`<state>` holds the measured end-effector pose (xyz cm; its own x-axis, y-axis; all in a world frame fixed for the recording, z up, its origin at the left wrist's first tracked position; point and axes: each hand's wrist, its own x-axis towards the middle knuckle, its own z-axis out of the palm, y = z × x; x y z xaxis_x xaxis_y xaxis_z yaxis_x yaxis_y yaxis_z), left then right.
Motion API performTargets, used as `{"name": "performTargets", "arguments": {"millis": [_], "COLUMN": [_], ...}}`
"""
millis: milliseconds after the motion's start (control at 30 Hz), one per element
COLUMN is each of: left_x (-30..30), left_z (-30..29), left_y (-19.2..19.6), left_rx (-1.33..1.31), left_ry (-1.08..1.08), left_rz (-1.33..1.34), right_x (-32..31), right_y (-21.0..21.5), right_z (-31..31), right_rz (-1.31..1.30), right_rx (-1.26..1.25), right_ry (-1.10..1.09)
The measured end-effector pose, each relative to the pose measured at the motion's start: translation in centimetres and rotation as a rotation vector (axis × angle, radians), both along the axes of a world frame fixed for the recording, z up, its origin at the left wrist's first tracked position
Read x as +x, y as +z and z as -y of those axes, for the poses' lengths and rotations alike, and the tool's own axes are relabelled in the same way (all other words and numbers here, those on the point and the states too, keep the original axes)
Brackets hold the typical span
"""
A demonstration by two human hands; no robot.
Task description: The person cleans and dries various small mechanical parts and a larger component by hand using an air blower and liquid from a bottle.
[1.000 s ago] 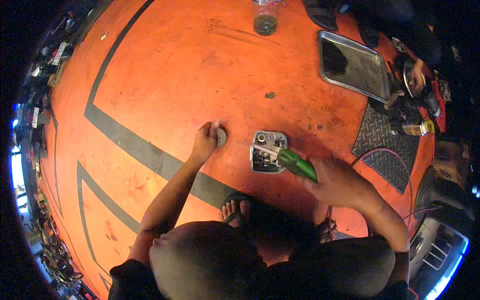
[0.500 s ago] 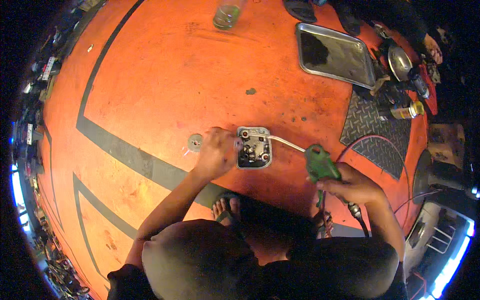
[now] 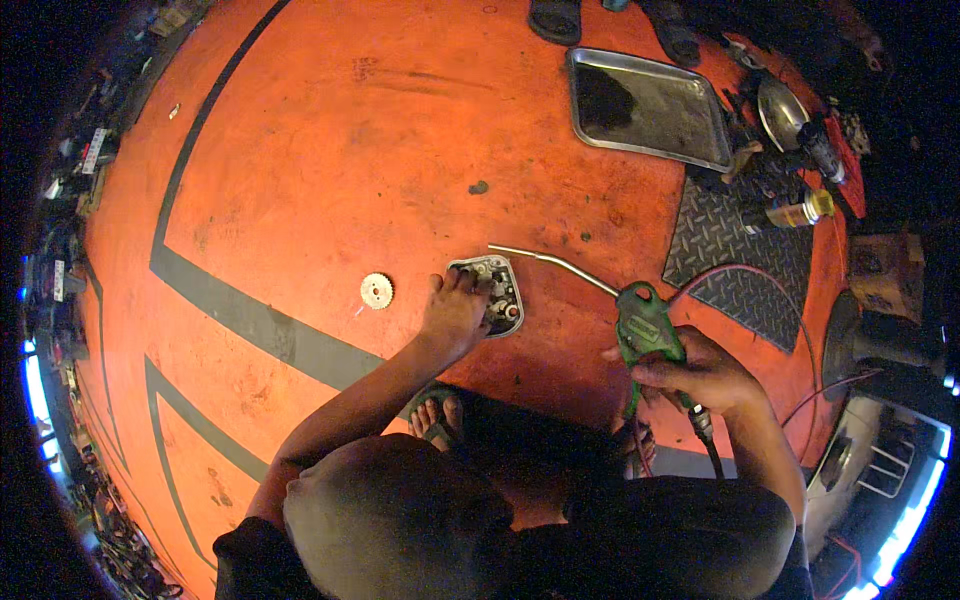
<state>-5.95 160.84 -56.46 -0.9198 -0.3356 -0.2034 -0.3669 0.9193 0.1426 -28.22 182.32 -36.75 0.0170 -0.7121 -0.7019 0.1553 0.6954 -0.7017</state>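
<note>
My left hand [image 3: 458, 312] is closed on the near-left side of a small metal cylinder head [image 3: 508, 290], fingers hooked over its rim. Rounded metal parts show inside the open casting; the hand covers its left portion. In my right hand [image 3: 705, 372] is a green air blow gun [image 3: 645, 322], gripped round its handle. Its long bent metal nozzle [image 3: 565, 264] reaches left, the tip just past the far edge of the cylinder head and apart from it. A toothed metal sprocket [image 3: 377, 291] lies flat on the floor, left of my left hand.
A shallow metal tray [image 3: 655, 155] with dark liquid stands at the far right. Nearer are a treadplate mat [image 3: 735, 265], a spray can [image 3: 800, 211] and a metal bowl [image 3: 782, 115]. A reddish hose [image 3: 745, 268] curves across the mat. Someone's sandalled foot [image 3: 555, 20] is at the far edge.
My left hand has moved onto the cylinder head, which now sits tilted. The nozzle tip has shifted from over the casting to beyond its far edge. A clear bottle at the far edge has left view.
</note>
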Motion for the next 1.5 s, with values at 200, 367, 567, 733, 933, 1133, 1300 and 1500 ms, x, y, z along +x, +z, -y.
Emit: {"name": "performTargets", "arguments": {"millis": [200,367,567,733,933,1133,1300,1500], "left_x": [0.6,1.7,2.3,0.4,0.2,-1.5,-1.0,-0.1], "left_z": [1.3,5.4,3.2,-0.1,1.2,3.2,5.5,10.3], "left_y": [0.3,3.9,2.5,-1.9,-3.0,-0.1,2.9,5.3], "left_rx": [0.094,0.860,0.497,0.044,0.188,0.160,1.779,2.466], "left_ry": [0.020,0.546,0.061,-0.214,-0.259,-0.460,0.450,0.537], "left_rz": [-0.239,-0.352,-0.327,-0.326,-0.272,-0.281,-0.499,-1.044], "right_x": [0.5,0.9,0.8,1.8,1.6,1.3,1.9,2.7], "right_y": [-0.5,2.6,1.2,0.2,0.7,0.7,2.2,4.7], "right_z": [0.5,3.2,5.1,4.5,4.1,4.0,3.7,7.3], "right_rz": [-0.064,-0.225,-0.406,-0.363,-0.371,-0.364,-0.085,-0.393], "right_rx": [-0.131,0.074,-0.050,-0.112,-0.050,-0.060,-0.109,-0.207], "right_ry": [0.061,0.067,0.049,0.015,0.103,0.124,-0.015,0.367]}}
